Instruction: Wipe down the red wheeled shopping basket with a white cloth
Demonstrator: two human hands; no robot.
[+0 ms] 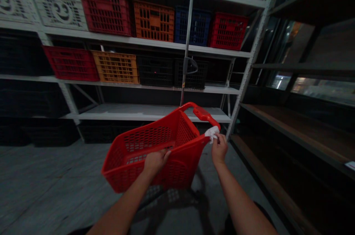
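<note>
A red plastic shopping basket [138, 142] with a perforated body and a red handle [203, 113] hangs tilted in front of me, above the floor. My left hand [155, 160] grips the near rim of the basket, fingers curled over the edge. My right hand [219, 148] is closed on a small white cloth [212, 132], pressed against the basket's right corner just below the handle.
Metal shelving [155, 43] ahead carries red, orange, blue, white and black crates in rows. A thin pole [186, 54] with a black loop stands before it. Dark wooden shelves [299, 128] run along the right. Grey concrete floor [41, 183] lies to the left.
</note>
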